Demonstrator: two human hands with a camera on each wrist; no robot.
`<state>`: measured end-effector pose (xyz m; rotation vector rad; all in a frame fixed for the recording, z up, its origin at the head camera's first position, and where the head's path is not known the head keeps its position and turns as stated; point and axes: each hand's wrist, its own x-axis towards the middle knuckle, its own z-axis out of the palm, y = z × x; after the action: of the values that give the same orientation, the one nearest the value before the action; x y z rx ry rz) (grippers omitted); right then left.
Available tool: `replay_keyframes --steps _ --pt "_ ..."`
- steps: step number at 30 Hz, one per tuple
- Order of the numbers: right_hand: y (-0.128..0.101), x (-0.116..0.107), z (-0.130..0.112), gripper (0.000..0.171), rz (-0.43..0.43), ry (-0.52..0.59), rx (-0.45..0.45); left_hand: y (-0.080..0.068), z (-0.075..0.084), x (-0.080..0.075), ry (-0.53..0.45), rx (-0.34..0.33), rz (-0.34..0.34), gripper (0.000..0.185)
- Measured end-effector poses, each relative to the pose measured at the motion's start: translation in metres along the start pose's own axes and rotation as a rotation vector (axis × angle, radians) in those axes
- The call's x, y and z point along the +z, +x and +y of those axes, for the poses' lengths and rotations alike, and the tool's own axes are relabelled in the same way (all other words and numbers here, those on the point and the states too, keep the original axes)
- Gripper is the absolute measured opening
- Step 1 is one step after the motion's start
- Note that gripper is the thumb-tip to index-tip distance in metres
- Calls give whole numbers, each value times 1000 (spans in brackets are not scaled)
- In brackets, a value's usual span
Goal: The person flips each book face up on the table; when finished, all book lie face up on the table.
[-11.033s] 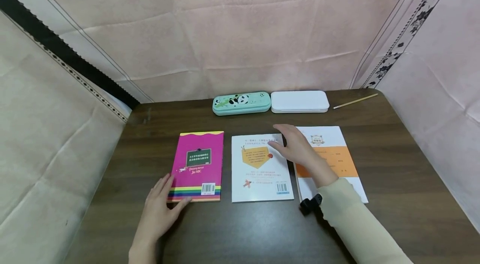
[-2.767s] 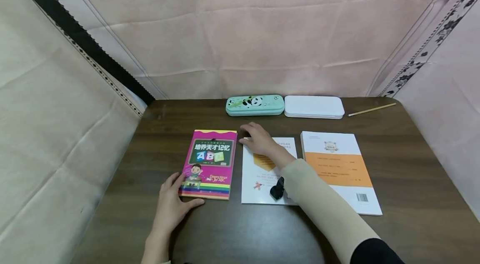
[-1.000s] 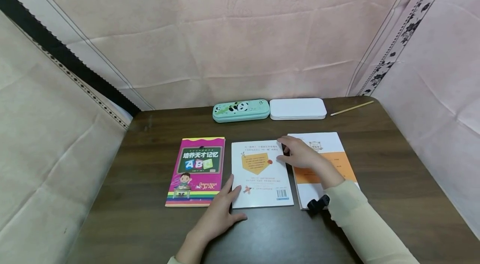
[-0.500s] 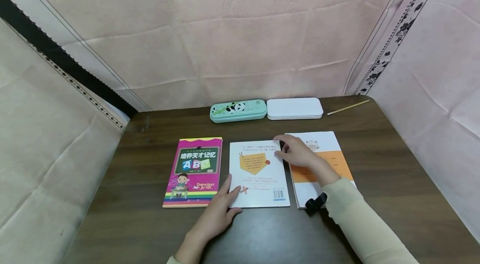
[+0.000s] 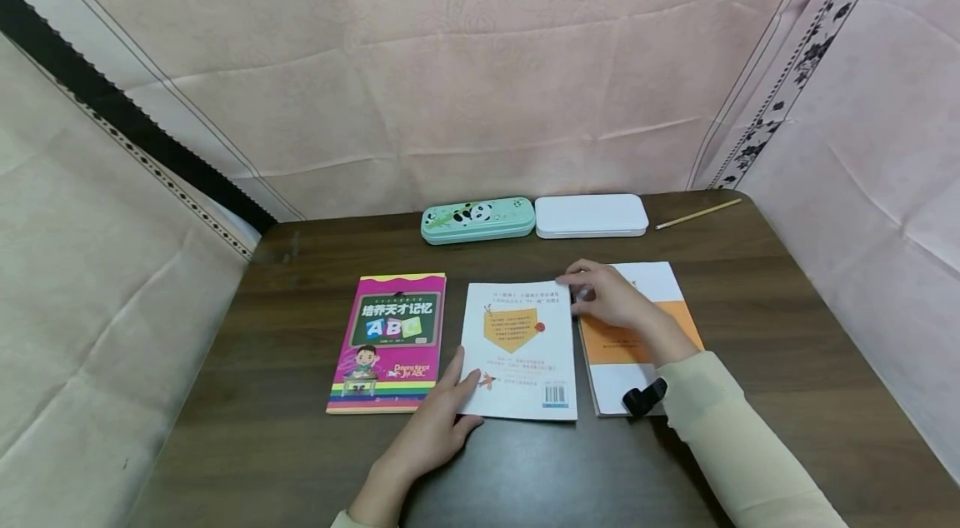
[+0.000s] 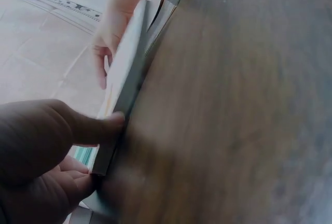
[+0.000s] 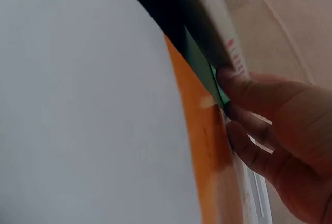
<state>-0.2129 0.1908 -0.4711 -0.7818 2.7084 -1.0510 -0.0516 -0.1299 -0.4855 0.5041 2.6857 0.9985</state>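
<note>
A white book [image 5: 525,382] with an orange pentagon and a barcode lies in the middle, its right side tilted up off the table. My right hand [image 5: 611,299] pinches its upper right edge; in the right wrist view the thumb [image 7: 259,97] is against the raised edge, with dark space beneath. At the lower left corner my left hand [image 5: 431,432] rests with fingers along the side and thumb at the bottom edge. On the left lies a pink book [image 5: 420,361] with ABC on its cover. A white and orange book [image 5: 618,386] lies partly under my right forearm.
Along the back of the brown table [image 5: 225,428] stand a green panda pencil case [image 5: 480,221] and a white case [image 5: 591,216] side by side. A pencil [image 5: 697,214] lies to their right. Light cloth [image 5: 480,78] hangs behind the table.
The pink book shows its illustrated cover instead of the barcode side. Both hands have moved from it to the white book, whose right side has just risen.
</note>
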Motion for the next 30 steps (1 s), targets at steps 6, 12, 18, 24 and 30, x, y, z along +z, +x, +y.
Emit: replay_keyframes --steps 6,12,18,24,30 --pt "-2 -7 5 42 29 106 -38 -3 0 1 -8 3 44 68" --pt "-4 -9 6 37 25 271 -30 -5 3 -1 10 -20 187 55" --pt "-5 -12 4 30 37 451 -55 -6 3 -5 -2 -11 429 40" --pt "-1 -20 -9 26 61 538 -149 -8 1 -10 -35 27 546 39" --pt "0 -32 -26 21 144 497 -198 -11 2 -15 -72 78 596 36"
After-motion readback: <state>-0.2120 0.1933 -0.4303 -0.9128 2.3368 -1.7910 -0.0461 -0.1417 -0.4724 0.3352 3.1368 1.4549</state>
